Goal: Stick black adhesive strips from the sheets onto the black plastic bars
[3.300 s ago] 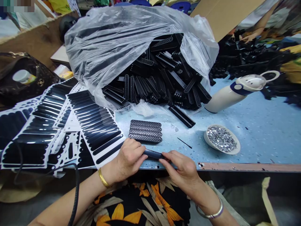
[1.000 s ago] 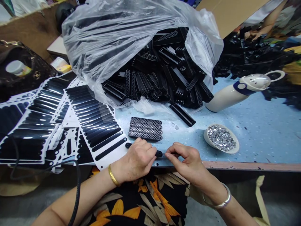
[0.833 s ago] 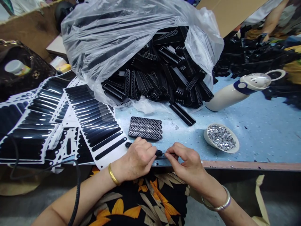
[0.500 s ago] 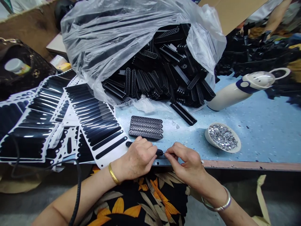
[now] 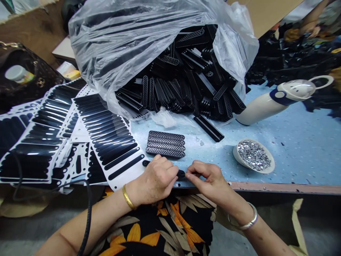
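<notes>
Near the table's front edge, my left hand (image 5: 157, 179) is closed on a black strip (image 5: 181, 174) whose two ends stick out on either side of the fist. My right hand (image 5: 209, 181) has thumb and forefinger pinched together at the strip's right end; what lies between those fingertips is too small to make out. Just beyond my left hand lie several black parts with a lattice pattern (image 5: 165, 143), side by side. To the right stands a white bowl (image 5: 235, 156) of small shiny metal pieces (image 5: 254, 155).
A plastic bag (image 5: 114, 39) full of black parts lies behind. Sheets of black stickers (image 5: 112, 142) cover the left side. A white bottle (image 5: 262, 108) leans at the right. Another person's hand (image 5: 311, 28) shows at the far right. A dark cable (image 5: 89, 213) hangs at lower left.
My right hand has shifted slightly left, closer to the strip's end. My left hand has stayed in place. The other person's hand at the upper right has moved.
</notes>
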Available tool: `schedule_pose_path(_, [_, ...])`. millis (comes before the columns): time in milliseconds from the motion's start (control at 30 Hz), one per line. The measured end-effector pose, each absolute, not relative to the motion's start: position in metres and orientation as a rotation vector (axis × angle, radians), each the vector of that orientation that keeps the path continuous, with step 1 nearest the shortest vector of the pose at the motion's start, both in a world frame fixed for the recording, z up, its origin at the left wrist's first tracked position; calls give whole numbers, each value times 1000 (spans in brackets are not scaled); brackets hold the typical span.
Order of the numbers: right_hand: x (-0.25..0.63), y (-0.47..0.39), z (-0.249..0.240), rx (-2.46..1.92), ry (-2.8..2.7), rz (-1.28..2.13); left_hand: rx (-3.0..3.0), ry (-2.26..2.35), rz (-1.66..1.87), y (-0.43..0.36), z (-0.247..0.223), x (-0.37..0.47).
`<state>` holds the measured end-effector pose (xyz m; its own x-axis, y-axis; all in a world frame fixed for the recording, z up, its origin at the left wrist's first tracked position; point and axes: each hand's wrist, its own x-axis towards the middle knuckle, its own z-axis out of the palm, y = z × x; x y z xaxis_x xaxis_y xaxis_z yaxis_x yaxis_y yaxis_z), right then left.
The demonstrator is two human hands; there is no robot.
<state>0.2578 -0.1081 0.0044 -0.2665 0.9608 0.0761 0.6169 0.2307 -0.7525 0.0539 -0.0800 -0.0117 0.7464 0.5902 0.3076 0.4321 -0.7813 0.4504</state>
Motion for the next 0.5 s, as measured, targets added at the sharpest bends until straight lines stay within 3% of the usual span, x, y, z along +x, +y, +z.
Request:
schedule_pose_path(300, [255,-100,6,-1585,-1708,1313,2570,760,642,-78,-14,54])
schedule_pose_path(500, [249,-105,8,-1618,-1687,1223,2503,766,707,-78,-18,55])
